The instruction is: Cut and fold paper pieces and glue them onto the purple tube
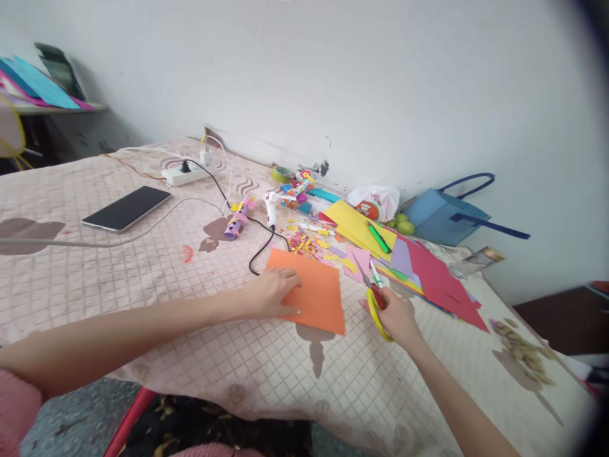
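Our left hand (273,291) lies flat, fingers spread, on the orange paper (314,293) near the table's (143,279) near edge. Our right hand (397,316) grips the scissors (373,295) by their yellow handles, just right of the paper, blades pointing far. Coloured sheets (428,270) and scraps (309,243) lie beyond; a phone (126,207) sits far left.

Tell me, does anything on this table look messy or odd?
Yes: small paper scraps lie scattered just beyond the orange sheet under the left hand, and the tablecloth shows a red smear.
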Tool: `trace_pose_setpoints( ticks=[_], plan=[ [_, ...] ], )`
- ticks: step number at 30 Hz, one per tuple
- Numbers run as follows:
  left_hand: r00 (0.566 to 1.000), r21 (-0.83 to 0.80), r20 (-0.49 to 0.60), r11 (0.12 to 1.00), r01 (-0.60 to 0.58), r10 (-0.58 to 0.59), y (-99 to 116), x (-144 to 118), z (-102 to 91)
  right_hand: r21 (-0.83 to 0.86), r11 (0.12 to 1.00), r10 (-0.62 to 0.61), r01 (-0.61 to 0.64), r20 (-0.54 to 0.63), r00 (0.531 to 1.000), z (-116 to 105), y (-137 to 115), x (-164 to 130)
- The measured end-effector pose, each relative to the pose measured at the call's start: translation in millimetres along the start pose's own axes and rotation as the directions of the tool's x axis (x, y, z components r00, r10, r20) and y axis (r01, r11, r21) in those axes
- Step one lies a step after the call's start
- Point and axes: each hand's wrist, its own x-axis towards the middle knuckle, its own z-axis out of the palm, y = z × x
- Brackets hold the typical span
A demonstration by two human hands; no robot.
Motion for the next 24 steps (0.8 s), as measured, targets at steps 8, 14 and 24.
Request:
trace_pose_setpoints(
  ticks=[8, 14, 24],
  plan=[
    [0.991, 0.008, 0.11, 0.997, 0.077, -0.078, 7, 7, 5.0, 0.242, 0.945, -0.213, 0.219, -0.049, 0.976, 29, -48, 51],
    [0.988, -0.033, 0.095, 0.992, 0.122, -0.118, 9, 7, 5.7, 0.263, 0.932, -0.239, 0.249, -0.07, 0.969, 45, -62, 69],
    [0.998, -0.134, 0.06, 0.99, 0.039, -0.032, 19, 8, -3.3, 0.306, 0.935, -0.136, 0.179, -0.156, 0.978, 30, -34, 83]
  ],
)
